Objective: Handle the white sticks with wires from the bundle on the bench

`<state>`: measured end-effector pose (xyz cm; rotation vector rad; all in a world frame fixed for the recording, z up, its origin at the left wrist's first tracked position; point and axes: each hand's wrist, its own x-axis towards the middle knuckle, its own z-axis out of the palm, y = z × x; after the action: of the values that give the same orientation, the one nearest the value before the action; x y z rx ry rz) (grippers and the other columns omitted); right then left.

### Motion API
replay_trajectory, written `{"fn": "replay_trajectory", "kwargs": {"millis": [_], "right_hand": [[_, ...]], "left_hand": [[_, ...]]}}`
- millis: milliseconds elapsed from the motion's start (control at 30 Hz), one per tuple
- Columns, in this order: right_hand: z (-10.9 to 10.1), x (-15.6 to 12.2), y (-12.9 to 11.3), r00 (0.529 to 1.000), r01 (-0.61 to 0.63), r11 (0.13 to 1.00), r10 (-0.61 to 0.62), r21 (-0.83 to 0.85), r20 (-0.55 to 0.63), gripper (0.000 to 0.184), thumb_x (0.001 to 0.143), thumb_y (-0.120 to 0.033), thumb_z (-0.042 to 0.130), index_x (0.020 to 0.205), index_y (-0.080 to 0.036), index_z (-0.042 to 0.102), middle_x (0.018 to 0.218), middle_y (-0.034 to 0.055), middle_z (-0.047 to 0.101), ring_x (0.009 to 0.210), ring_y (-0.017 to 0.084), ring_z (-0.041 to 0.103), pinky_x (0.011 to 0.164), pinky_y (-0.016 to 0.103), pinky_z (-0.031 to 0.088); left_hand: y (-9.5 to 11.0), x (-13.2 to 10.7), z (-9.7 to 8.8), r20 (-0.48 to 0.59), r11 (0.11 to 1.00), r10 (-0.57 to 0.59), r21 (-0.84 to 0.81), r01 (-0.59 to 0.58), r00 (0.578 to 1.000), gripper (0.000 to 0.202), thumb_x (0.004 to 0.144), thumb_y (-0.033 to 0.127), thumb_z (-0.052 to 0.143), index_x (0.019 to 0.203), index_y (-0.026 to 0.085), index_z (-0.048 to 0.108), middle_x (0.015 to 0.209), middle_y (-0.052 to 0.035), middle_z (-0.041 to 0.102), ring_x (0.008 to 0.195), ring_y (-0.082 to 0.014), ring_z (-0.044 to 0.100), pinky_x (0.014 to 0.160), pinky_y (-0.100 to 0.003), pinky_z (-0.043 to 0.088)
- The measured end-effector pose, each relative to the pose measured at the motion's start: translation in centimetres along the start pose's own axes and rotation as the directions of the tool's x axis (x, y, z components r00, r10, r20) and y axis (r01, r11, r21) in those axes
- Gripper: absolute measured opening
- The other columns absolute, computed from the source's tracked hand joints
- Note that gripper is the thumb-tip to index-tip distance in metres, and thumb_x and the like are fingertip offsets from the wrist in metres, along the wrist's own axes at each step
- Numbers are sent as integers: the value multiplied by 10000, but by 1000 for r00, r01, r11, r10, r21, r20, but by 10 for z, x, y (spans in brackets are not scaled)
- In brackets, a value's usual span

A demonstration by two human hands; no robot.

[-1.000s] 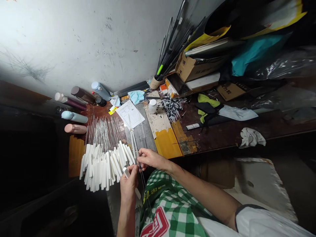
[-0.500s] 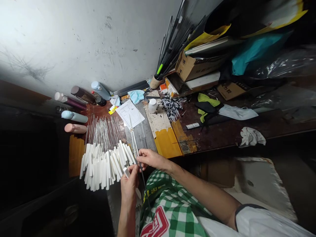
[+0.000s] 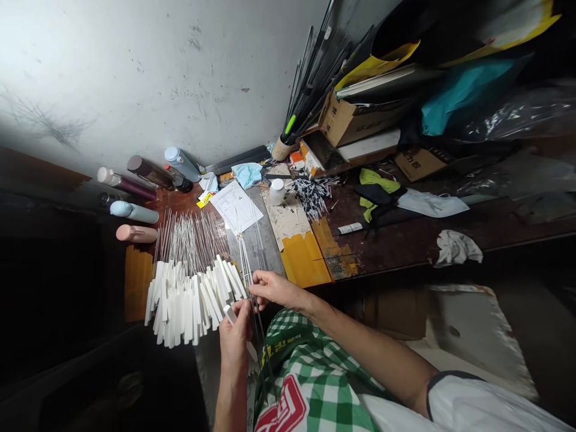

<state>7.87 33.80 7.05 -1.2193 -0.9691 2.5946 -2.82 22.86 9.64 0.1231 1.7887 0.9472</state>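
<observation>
My left hand (image 3: pixel 234 337) is closed, thumb against fingers, on a white block (image 3: pixel 229 314) whose end sticks out past the fingers. Close by on the right, my right hand (image 3: pixel 275 289) pinches a thin rod among several slender pale and dark rods (image 3: pixel 245 261). These rods run from the sheet of paper down between my hands and over my apron; which ones the fingers hold is partly hidden. Left of my hands lies a wide row of white blocks (image 3: pixel 186 312), each apparently on a thin wire (image 3: pixel 191 237) pointing to the wall.
Several bottles (image 3: pixel 135 211) stand at the back left. A printed sheet (image 3: pixel 236 205), a blue mask (image 3: pixel 247 174) and a white jar (image 3: pixel 277 192) lie beyond my hands. To the right are a pile of small black-and-white sticks (image 3: pixel 310 198), cardboard boxes (image 3: pixel 360 123) and cloths (image 3: pixel 432 204).
Both hands stay almost in place with the same grips. The dark rod hanging below my right hand over the apron has shifted slightly, now showing as two thin lines. The view moves very little.
</observation>
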Motion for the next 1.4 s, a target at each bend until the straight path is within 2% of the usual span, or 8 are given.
{"fn": "replay_trajectory", "kwargs": {"millis": [133, 333, 633, 1000, 1233, 1400], "right_hand": [[0, -1, -1, 1000, -8, 1000, 8, -6, -10, 152, 850, -67, 522, 744, -170, 483, 492, -88, 565, 441, 61, 546, 500, 174, 527], [-1, 0, 1, 1000, 2, 1000, -2, -16, -4, 145, 830, -56, 529, 753, -169, 478, 496, -94, 551, 450, 55, 535, 502, 171, 532], [1, 0, 1, 1000, 8, 1000, -8, -17, -4, 114, 817, -67, 543, 771, -159, 493, 513, -91, 534, 476, 56, 519, 494, 167, 528], [0, 1, 0, 1000, 11, 1000, -11, -4, -6, 205, 774, -219, 697, 743, -172, 500, 527, -87, 516, 494, 65, 514, 503, 178, 521], [0, 3, 0, 1000, 7, 999, -7, -34, -5, 141, 816, -144, 594, 741, -173, 478, 527, -87, 510, 493, 63, 507, 499, 174, 517], [0, 3, -1, 1000, 0, 999, 0, -39, -4, 149, 817, -134, 590, 731, -173, 475, 522, -82, 528, 491, 65, 519, 507, 177, 524]], "left_hand": [[-2, 0, -2, 3, 1000, 9, 2, -9, 1000, 589, 618, 662, 762, 804, 112, 661, 490, 57, 447, 412, -27, 279, 401, -168, 207], [-4, 0, -2, 11, 1000, 23, 1, -23, 1000, 562, 638, 648, 760, 801, 121, 656, 459, 80, 371, 405, -32, 277, 400, -169, 204], [-7, 1, -3, 8, 1000, 10, 2, -10, 1000, 545, 658, 642, 750, 801, 126, 649, 439, 85, 358, 402, -34, 265, 397, -167, 194], [-4, 1, -1, -7, 1000, -3, -2, 3, 1000, 579, 603, 661, 772, 790, 126, 655, 433, 83, 359, 402, -33, 257, 398, -168, 185], [-6, 2, -2, 7, 1000, 0, -5, 0, 1000, 578, 627, 659, 759, 809, 122, 646, 433, 91, 348, 399, -32, 254, 397, -167, 183], [-6, 3, -1, 2, 1000, 9, -14, -9, 1000, 551, 647, 644, 755, 792, 125, 640, 441, 84, 366, 405, -35, 274, 402, -169, 202]]}}
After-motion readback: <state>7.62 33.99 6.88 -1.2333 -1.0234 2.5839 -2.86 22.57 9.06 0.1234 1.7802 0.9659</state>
